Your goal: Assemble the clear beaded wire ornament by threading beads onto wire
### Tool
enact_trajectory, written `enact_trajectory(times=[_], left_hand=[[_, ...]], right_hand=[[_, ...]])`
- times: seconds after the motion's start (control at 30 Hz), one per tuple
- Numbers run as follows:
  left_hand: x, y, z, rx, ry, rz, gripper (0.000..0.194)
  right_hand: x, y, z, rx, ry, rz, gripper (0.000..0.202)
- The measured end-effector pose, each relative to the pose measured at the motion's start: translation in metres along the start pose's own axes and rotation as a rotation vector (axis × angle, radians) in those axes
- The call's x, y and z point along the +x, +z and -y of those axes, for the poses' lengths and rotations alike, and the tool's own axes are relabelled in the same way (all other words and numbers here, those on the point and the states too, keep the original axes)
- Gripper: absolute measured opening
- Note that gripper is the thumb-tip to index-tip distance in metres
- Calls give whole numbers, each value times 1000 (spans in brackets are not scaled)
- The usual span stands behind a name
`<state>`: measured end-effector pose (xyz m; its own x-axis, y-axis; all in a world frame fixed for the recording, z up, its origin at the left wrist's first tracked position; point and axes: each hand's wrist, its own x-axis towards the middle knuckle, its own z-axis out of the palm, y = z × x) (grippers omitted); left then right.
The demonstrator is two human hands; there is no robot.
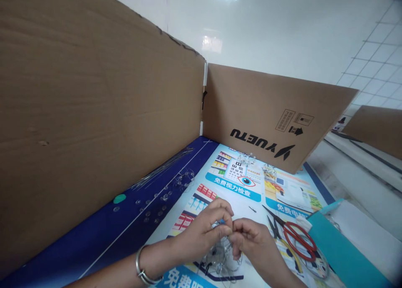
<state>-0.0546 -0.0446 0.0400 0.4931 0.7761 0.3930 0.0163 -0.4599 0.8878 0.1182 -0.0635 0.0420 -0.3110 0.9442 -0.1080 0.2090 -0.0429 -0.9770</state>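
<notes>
My left hand (215, 223), with a silver bangle at its wrist, is closed in a pinch. Its fingertips meet those of my right hand (249, 237), also pinched. Between and under them is a tangle of thin wire with clear pieces (220, 256), low over the printed sheet. Fine wire strands run up to the fingers; the exact spot being gripped is hidden by the fingertips. Just right of my right hand lie red-handled scissors (301, 240) and yellow-handled pliers (292, 250), partly overlapping a coil of wire (322, 265).
Cardboard panels (103, 91) wall the left and back. Loose clear beads (165, 196), a green disc (119, 199) and long thin wires (161, 166) lie on the blue strip. More wire clusters (246, 159) lie by the back panel. A teal box (342, 242) stands right.
</notes>
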Motion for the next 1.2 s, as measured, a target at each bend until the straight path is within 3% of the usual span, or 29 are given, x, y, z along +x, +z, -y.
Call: enact_trajectory(times=[0.3, 0.43, 0.57, 0.83, 0.9, 1.07, 1.2], left_hand=[[3, -1, -3, -81, -67, -24, 6], [4, -5, -4, 15, -196, 15, 2], [4, -4, -4, 150, -217, 45, 1], [0, 7, 4, 222, -130, 21, 11], [-1, 9, 5, 164, -122, -38, 12], [-4, 12, 11, 4, -126, -146, 12], [-4, 9, 16, -62, -61, -186, 10]], right_hand=[[-3, 6, -3, 12, -46, -78, 16], [-2, 4, -9, 114, -72, -126, 17], [-3, 5, -16, 138, -129, -156, 14], [-9, 6, -8, -243, -572, -186, 8], [-10, 6, -5, -206, -501, -205, 6], [-7, 5, -4, 89, -157, -218, 12], [0, 2, -9, 270, -87, -247, 16]])
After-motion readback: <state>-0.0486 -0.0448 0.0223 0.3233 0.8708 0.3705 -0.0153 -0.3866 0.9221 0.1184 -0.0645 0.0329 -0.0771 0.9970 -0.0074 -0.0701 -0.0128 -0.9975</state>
